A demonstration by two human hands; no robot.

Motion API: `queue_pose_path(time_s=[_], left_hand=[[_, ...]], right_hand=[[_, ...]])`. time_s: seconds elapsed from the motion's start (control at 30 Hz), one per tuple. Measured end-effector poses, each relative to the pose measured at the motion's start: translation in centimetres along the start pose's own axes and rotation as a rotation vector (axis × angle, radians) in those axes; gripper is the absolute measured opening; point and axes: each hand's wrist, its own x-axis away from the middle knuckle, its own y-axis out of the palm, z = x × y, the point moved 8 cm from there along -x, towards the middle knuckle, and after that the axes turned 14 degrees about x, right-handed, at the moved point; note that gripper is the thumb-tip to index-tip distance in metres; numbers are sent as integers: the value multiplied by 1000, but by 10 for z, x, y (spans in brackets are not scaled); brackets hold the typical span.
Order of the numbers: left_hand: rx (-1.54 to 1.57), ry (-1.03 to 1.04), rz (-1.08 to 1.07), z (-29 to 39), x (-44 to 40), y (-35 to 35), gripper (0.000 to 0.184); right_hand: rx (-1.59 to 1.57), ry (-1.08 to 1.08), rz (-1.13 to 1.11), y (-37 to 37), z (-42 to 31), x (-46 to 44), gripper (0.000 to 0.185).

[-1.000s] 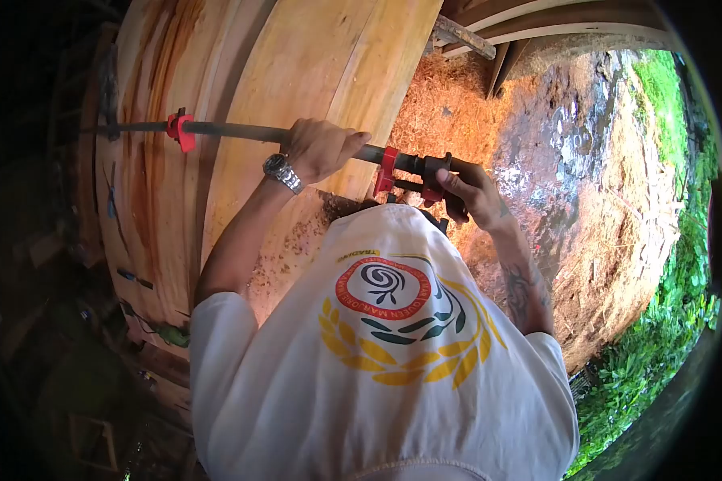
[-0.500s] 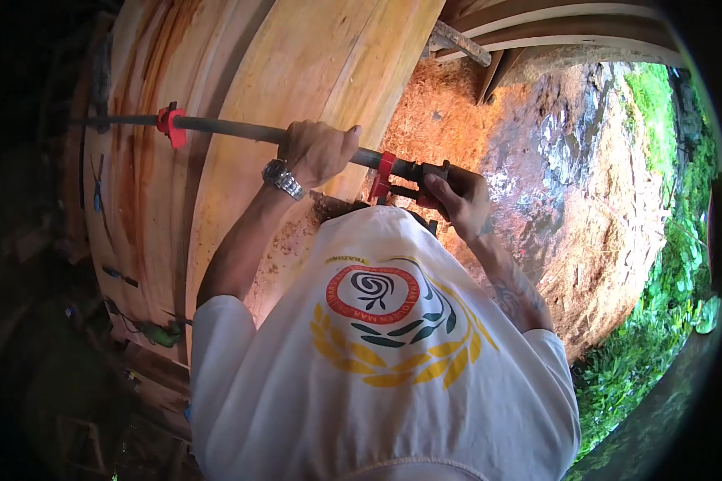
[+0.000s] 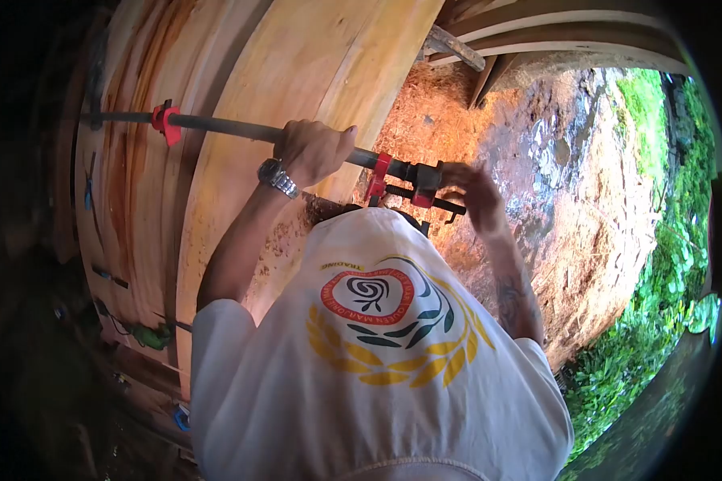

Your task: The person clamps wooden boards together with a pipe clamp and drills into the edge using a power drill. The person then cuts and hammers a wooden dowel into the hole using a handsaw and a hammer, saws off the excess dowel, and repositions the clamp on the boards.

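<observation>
A pipe clamp with a long dark pipe (image 3: 225, 127) lies across the wooden boards. Wrapped round the pipe near its middle is my left hand (image 3: 311, 150), with a metal watch (image 3: 278, 178) on the wrist. One red jaw (image 3: 166, 122) sits on the pipe at the far left; another red jaw (image 3: 379, 177) is close to the board edge. At the clamp's right end are the black and red screw head (image 3: 426, 184) and a threaded screw (image 3: 449, 207) with a small bent handle. My right hand (image 3: 475, 195), slightly blurred, is beside this head, fingers apart and loosely curved.
Wide wooden boards (image 3: 297, 72) lie side by side at the left. Sawdust-covered ground (image 3: 433, 96) stretches to the right, with green plants (image 3: 618, 385) beyond. Curved planks (image 3: 553, 32) and a timber piece (image 3: 455, 46) are at the top. A blue-handled tool (image 3: 88, 192) lies on the boards.
My right hand has let go of the clamp's screw end and opened, moving slightly right. The screw and its bent handle now show. My left hand keeps its hold on the pipe.
</observation>
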Motion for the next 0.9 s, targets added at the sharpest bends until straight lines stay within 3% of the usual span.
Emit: queue_pose_path(time_s=[0.1,0.2,0.3,0.4,0.63,0.8,0.9], left_hand=[[25,15,18,0,0,-1,65],[30,-12,21,1,-1,-2,64],[-5,-38,-10,2,-5,0,65],[-44,-15,19,8,-15,-3,66],[-10,-50,-6,-3,-9,20,66],[-2,1,18,-10,-4,46,59],[-14,-19,7,-16,-2,60,57]], right_hand=[[-127,-69,481,-89,11,23,70],[-138,-249,602,-112,10,40,69],[113,-369,491,10,-21,16,71],[-296,-239,477,14,-20,6,72],[35,6,303,1,17,0,67],[-28,167,173,-11,68,-2,65],[401,153,199,-17,76,-9,64]])
